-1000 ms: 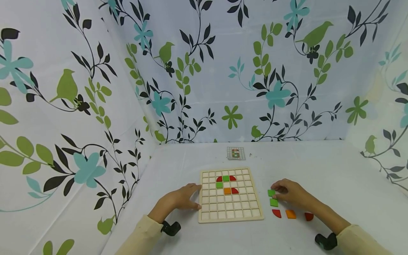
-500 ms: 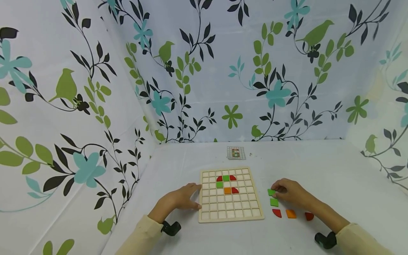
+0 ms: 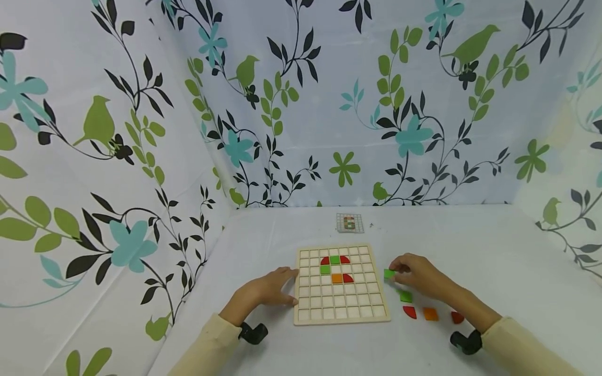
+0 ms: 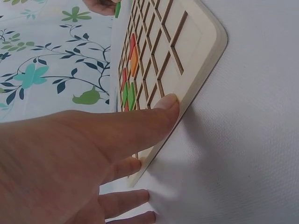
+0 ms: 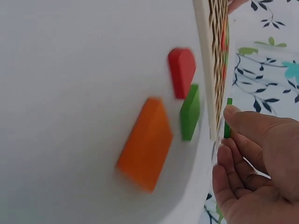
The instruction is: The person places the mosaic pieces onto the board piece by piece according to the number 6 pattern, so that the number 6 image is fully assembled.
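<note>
My right hand (image 3: 421, 274) pinches a green square tile (image 3: 389, 273) between thumb and fingers, to the right of the wooden grid board (image 3: 348, 315). In the right wrist view this tile (image 5: 228, 128) stands on edge in the fingertips. My left hand (image 3: 271, 288) rests against the board's left edge, its thumb (image 4: 166, 109) on the frame and its fingers extended beside it. On the board, red quarter-round, green square and orange square tiles (image 3: 337, 278) sit in the upper middle cells.
Right of the board lie another green tile (image 3: 406, 296), a red quarter-round (image 3: 409, 312), an orange square (image 3: 430, 314) and another red quarter-round (image 3: 457, 317). A small card with a printed grid pattern (image 3: 350, 223) lies behind the board. Patterned cloth (image 3: 301, 104) hangs around the table.
My right hand has lifted the far green tile from its spot in the row and moved it left, toward the board. The left hand stays at the board's edge.
</note>
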`<state>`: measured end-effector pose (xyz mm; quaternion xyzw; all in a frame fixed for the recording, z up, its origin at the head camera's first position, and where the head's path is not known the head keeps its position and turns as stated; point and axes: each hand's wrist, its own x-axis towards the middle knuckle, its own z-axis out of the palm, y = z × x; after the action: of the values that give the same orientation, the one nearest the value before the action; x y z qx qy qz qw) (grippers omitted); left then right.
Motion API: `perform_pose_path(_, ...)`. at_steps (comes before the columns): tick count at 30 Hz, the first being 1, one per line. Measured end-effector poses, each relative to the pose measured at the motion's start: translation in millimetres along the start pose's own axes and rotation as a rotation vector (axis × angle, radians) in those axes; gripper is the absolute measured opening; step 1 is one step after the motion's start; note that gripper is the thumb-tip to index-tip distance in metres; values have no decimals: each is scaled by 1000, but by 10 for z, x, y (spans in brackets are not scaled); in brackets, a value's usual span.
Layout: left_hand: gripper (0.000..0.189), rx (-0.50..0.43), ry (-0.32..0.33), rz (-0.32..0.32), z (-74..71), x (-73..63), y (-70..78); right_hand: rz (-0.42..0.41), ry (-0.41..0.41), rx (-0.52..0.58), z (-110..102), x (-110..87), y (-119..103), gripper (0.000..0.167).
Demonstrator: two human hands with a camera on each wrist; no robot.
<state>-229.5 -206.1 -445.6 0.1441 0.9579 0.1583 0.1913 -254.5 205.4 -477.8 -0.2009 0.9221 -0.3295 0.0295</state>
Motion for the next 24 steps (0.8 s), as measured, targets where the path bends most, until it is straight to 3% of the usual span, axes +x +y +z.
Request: perform_pose_path(24,80,1,1,-6,-3,-28,17,-112,-82,5,493,486,-815,19)
